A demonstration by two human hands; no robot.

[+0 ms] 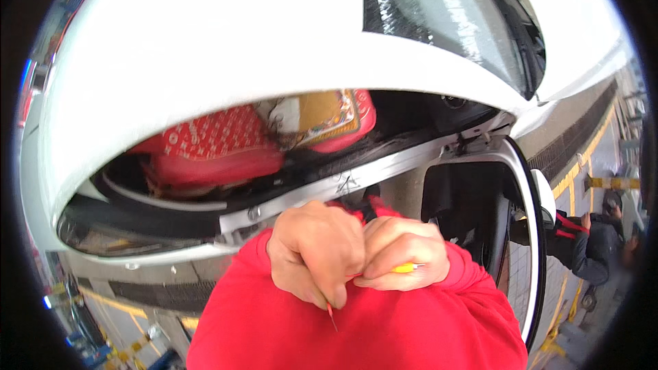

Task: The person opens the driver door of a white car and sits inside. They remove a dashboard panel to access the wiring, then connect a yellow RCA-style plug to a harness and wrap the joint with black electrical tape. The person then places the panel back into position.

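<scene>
Both hands are close together in front of the red top on my body, at the lower middle. My left hand (312, 253) is pinched on a thin red wire-like piece (330, 312), whose narrow end pokes down below the fingers. Beside it, my right hand (401, 253) is curled round a small yellow tool (406, 268) with a short metal tip showing at the right. What lies between the fingers of the two hands is hidden.
A white car (205, 27) has an open doorway with red patterned seat cushions (212, 144) inside and a metal sill (373, 171) below. An open door (473, 212) is at the right. Beyond it, another person in dark clothing (589, 253) crouches by a yellow-striped post (610, 183).
</scene>
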